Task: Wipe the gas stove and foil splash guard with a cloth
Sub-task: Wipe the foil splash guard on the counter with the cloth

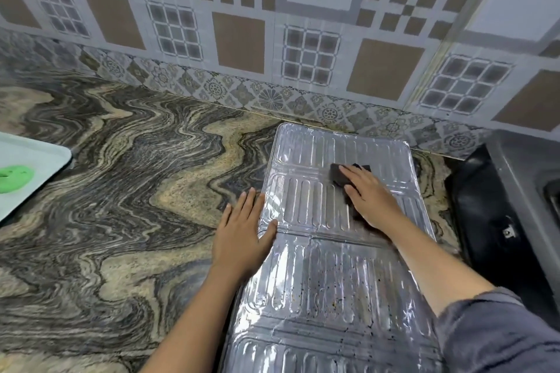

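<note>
Table: swirled black, grey and tan veining. Foil splash guard: silver, ribbed embossing, dark specks on the near panel. Cloth: dark brown-black. Wall tiles: grey-white with brown squares, checks, grids, floral border. Gas stove: black. Sleeve: grey.

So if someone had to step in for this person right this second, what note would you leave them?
Left hand: open, resting flat across the left edge of the foil splash guard, partly on the countertop.
Right hand: fingers straight, pressing the dark cloth on the guard's far panel.
The guard lies flat on the countertop, with the gas stove to its right, neither hand on it.
Done: far panel is being wiped; how clean it is, cannot tell.
Left: middle panel shows dark specks; then the near panel and the stove.
</note>
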`<state>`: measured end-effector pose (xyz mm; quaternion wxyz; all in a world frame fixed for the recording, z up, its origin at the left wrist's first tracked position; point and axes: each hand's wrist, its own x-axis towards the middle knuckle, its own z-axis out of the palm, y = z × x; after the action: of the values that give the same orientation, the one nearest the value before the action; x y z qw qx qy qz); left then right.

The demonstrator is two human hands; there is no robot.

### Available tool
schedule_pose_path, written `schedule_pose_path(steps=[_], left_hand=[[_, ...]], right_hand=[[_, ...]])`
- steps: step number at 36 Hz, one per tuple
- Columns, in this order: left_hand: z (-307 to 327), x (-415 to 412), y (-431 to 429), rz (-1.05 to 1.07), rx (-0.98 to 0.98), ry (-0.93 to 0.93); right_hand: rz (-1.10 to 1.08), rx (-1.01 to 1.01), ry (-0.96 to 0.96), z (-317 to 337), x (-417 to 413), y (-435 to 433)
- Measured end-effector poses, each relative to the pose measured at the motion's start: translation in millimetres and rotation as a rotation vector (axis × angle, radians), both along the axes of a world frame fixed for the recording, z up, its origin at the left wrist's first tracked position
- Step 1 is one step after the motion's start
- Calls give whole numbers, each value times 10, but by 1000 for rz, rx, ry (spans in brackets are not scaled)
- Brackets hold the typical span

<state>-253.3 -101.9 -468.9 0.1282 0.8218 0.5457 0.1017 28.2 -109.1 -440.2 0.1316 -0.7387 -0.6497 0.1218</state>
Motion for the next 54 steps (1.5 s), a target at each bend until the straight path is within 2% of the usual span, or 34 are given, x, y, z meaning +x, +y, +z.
schedule_pose_path(steps=[5, 8, 15, 20, 22, 27, 31, 37, 42, 45, 51, 54], left_hand=[[5, 6, -9, -1, -10, -10], [4, 4, -3, -8, -8, -26], [178, -68, 51, -62, -147, -158], [305, -189, 23, -108, -206, -331], [299, -231, -93, -82, -179, -282], [143, -215, -324, -110, -131, -23], [78, -216, -325, -120, -55, 28], [66, -218, -331, -118, -22, 31], [60, -211, -345, -109, -6, 7], [45, -200, -343, -97, 0, 14], [35, -195, -349, -85, -10, 34], [24, -197, -350, -84, -15, 31]], right_hand=[[-498, 34, 32, -56, -25, -338], [-659, 13, 55, -60, -262, -343], [-619, 27, 28, -64, -445, -308], [-598, 31, 50, -43, -448, -331], [-612, 32, 52, -38, -457, -324], [-733, 22, 80, -40, -610, -242], [-801, 21, 105, -24, -851, -106], [-602, 48, 64, -40, -1233, 168], [-298, 22, 33, -45, -1445, 365], [-34, 20, -6, -38, -1485, 406], [479, -46, -67, 62, -1087, 294], [556, -79, -43, 130, -801, 164]])
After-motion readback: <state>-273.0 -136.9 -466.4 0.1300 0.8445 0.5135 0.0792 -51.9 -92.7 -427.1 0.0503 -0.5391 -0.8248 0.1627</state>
